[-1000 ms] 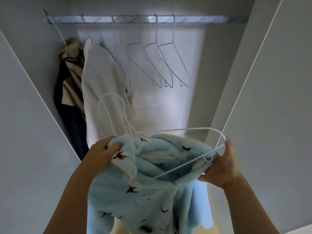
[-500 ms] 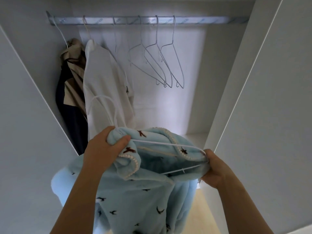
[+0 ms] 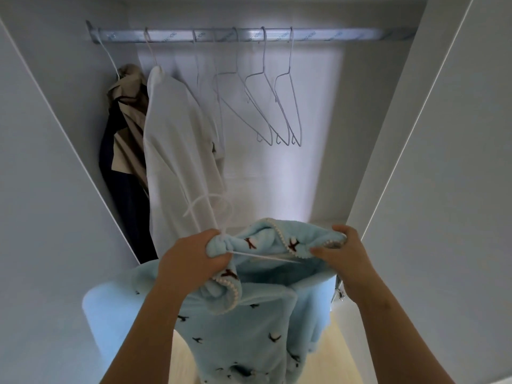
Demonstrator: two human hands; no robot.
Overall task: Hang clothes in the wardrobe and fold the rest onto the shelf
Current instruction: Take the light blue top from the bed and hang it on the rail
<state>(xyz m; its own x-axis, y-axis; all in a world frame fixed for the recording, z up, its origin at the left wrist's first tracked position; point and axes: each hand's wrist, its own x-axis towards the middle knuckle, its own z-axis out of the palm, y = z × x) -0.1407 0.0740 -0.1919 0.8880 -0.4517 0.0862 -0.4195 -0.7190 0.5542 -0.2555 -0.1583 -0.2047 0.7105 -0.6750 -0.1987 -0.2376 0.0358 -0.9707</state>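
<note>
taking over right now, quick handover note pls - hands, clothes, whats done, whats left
Left hand: grips the blue fleece garment at its collar, with the neck of the white wire hanger.
Right hand: grips the collar's other end.
Hanger lies inside the neck opening, hook up by the left hand, not on the rail.
Done: tan-and-navy jacket and white garment hang at the rail's left end.
Left: hook the fleece onto the rail near the empty hangers; no folding in view.
</note>
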